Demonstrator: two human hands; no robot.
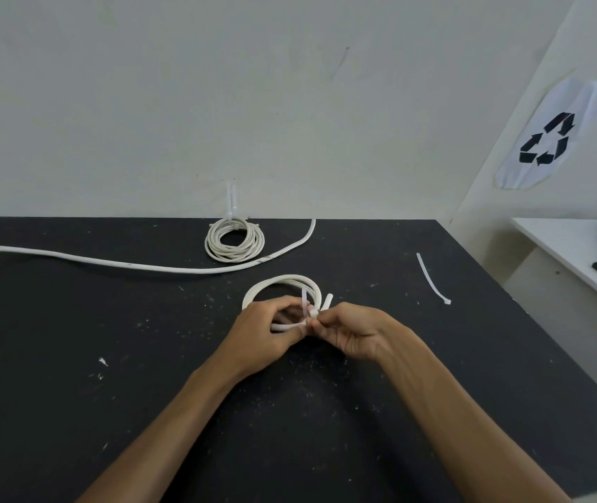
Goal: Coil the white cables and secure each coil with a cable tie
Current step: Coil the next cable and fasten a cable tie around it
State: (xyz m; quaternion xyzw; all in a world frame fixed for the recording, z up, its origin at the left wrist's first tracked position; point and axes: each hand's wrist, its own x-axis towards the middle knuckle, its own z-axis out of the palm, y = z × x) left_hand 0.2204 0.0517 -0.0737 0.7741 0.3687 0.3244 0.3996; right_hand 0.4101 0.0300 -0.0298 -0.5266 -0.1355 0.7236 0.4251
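while the left hand [268, 332] grips the coil [282, 285], the right hand [353, 330] pinches the cable tie [305, 303], tail pointing away.

We see a thick white cable coil [282, 285] mid-bench with a tie [305, 301] standing up from it, a tied thin coil [234, 240] by the wall, a loose cable [137, 263] and a spare tie [431, 278]

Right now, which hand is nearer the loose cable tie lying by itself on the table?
Right. The right hand is at the coil, left of and nearer the camera than the loose cable tie; the left hand sits farther left still.
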